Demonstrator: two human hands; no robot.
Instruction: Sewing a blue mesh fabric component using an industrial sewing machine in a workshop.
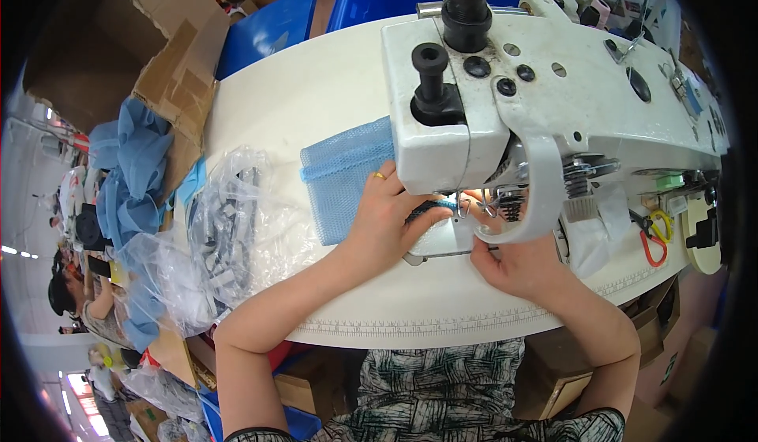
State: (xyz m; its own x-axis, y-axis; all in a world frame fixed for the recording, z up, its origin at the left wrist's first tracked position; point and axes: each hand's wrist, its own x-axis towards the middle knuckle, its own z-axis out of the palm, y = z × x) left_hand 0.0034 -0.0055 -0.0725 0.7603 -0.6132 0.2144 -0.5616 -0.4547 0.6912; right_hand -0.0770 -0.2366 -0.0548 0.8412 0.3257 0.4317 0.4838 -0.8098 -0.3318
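A white sewing machine (pixel 434 154) stands over the table, its needle area lit. Blue mesh fabric (pixel 335 185) lies left of the machine head and runs under it. My left hand (pixel 380 217), a ring on one finger, is closed on the mesh beside the needle, its thumb and fingers at a narrow dark and blue edge (pixel 430 207). On the other side of the presser foot (pixel 464 205), my right hand (pixel 517 264) curls in close, thumb bent. The machine's white curved arm partly hides its fingers, so what they hold cannot be made out.
Left on the white table (pixel 276 86) lies a clear plastic bag (pixel 229 221) of grey pieces. Beyond it, a cardboard box (pixel 178 75) has blue fabric (pixel 134 165) hanging out. Red and yellow-handled scissors (pixel 654 240) lie at right. A ruler strip (pixel 410 327) follows the near edge.
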